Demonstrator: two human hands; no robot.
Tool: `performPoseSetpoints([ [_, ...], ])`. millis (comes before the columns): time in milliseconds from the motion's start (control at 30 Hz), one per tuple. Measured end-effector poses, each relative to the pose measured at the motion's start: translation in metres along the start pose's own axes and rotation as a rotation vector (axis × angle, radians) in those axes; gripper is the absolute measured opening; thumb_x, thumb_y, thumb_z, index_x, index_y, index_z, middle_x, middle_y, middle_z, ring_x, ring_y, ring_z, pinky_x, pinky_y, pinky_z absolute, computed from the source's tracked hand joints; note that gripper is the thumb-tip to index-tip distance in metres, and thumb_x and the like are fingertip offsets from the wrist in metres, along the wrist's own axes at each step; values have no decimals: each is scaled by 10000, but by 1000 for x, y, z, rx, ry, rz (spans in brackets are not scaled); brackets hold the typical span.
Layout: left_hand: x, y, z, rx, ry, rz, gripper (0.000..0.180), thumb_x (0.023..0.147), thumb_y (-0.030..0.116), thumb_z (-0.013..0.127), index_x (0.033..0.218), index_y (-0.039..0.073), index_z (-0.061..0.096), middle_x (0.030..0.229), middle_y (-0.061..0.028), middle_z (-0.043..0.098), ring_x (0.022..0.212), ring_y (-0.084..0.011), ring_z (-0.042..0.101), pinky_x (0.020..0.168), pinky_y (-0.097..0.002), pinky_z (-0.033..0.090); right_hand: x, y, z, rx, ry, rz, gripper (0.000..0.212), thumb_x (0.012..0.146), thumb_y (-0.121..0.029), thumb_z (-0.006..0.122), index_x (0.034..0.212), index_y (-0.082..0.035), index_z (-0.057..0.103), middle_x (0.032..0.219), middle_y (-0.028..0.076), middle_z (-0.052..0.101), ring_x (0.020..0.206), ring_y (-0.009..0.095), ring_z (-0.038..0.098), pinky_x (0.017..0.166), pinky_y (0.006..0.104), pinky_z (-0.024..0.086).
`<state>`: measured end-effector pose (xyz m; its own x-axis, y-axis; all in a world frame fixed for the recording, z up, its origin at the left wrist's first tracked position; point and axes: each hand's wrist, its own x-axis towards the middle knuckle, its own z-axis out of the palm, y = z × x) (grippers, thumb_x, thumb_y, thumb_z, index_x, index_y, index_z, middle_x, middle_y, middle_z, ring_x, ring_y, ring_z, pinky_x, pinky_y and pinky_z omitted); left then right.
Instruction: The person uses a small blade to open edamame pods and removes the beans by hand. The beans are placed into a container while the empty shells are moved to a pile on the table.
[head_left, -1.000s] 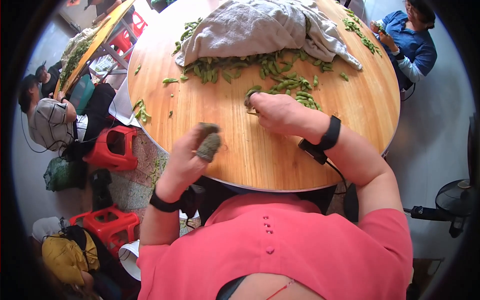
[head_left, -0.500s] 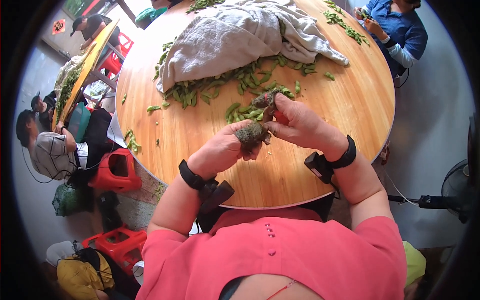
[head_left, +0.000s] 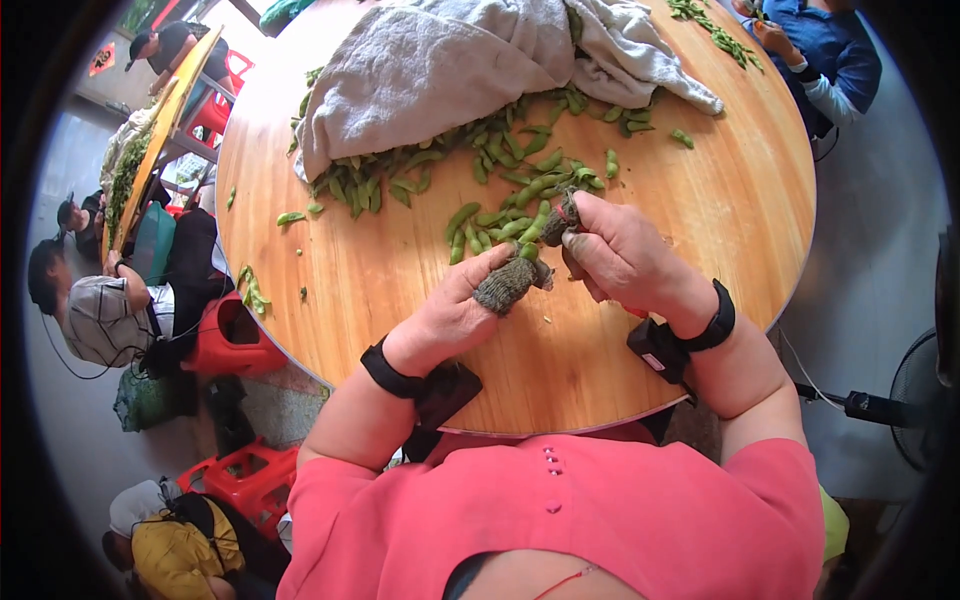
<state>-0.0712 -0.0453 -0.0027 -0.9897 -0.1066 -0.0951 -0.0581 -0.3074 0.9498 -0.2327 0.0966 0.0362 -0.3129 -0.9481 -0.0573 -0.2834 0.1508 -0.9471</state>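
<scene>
My left hand [head_left: 455, 312] is closed, with dark knitted covers on its fingers. At its thumb tip shows the end of a green edamame pod [head_left: 528, 250], pinched against a covered finger. Close by on the right, my right hand [head_left: 628, 248] is closed too, thumb pressed to a covered index finger. Whatever it holds is mostly hidden; a bit of red shows beneath the palm. Loose edamame pods [head_left: 485, 220] lie just beyond both hands, in front of a larger pile partly under a grey-white cloth [head_left: 430, 85].
The round wooden table [head_left: 720, 230] spreads in front of me. A person in blue [head_left: 835, 60] handles pods at its far right. Red stools [head_left: 232, 335] and several people are on the left, by another table. A black fan [head_left: 905, 400] stands at the right.
My hands have moved slightly apart, the right one shifting right and down. A green pod end now shows at my left thumb. The view has shifted a little.
</scene>
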Motion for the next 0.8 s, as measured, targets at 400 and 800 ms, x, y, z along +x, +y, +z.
performPoseSetpoints([
  [400, 5, -6, -6, 579, -1, 289, 116, 871, 63, 516, 926, 3, 599, 782, -58, 581, 719, -163, 555, 660, -278, 437, 0, 17, 14, -109, -128, -194, 170, 852, -37, 473, 1002, 4, 406, 795, 198, 530, 766, 397, 545, 656, 426, 428],
  [800, -6, 9, 8, -325, -130, -231, 301, 939, 310, 466, 859, 39, 569, 584, 9, 467, 497, -81, 402, 476, -217, 293, -6, 13, 21, 25, -74, -427, 122, 873, -47, 460, 995, -39, 452, 734, 149, 535, 629, 345, 539, 573, 361, 443],
])
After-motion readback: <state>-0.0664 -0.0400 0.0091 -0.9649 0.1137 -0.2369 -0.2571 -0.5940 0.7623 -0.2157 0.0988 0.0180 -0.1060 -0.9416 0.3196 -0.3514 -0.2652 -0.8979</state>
